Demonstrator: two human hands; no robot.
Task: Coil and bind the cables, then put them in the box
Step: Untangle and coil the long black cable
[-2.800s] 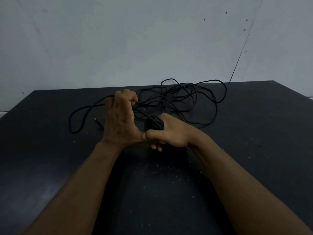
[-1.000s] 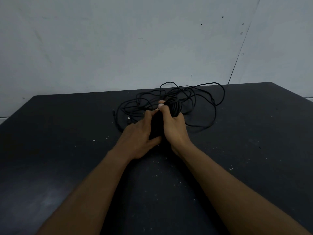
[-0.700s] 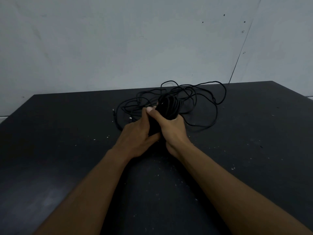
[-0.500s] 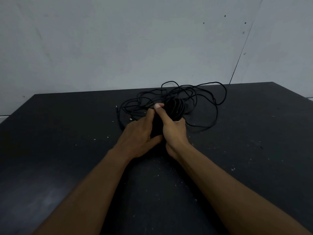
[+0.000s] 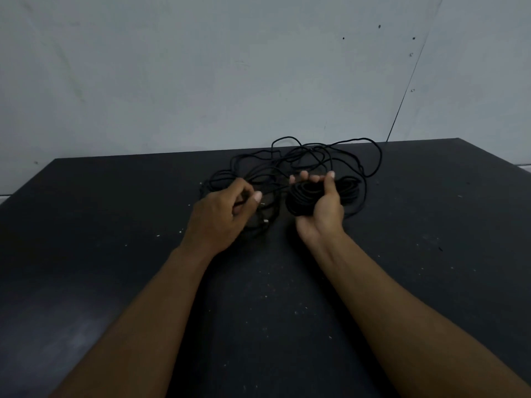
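A coiled bundle of black cable (image 5: 304,196) rests in my right hand (image 5: 321,214), palm up, thumb and fingers curled around it. A loose strand runs from the bundle leftward to my left hand (image 5: 221,216), whose thumb and fingers pinch it near a small metal plug (image 5: 265,221). Behind both hands, a loose tangle of black cable (image 5: 316,159) lies on the black table (image 5: 115,254) near its far edge. No box is in view.
A grey wall (image 5: 230,81) rises directly behind the table's far edge. Small pale specks of debris (image 5: 273,297) are scattered over the tabletop between my forearms.
My hands, earlier pressed together around the coil, have drawn apart. The right hand has turned palm up with the bundle; the left has moved left with a strand.
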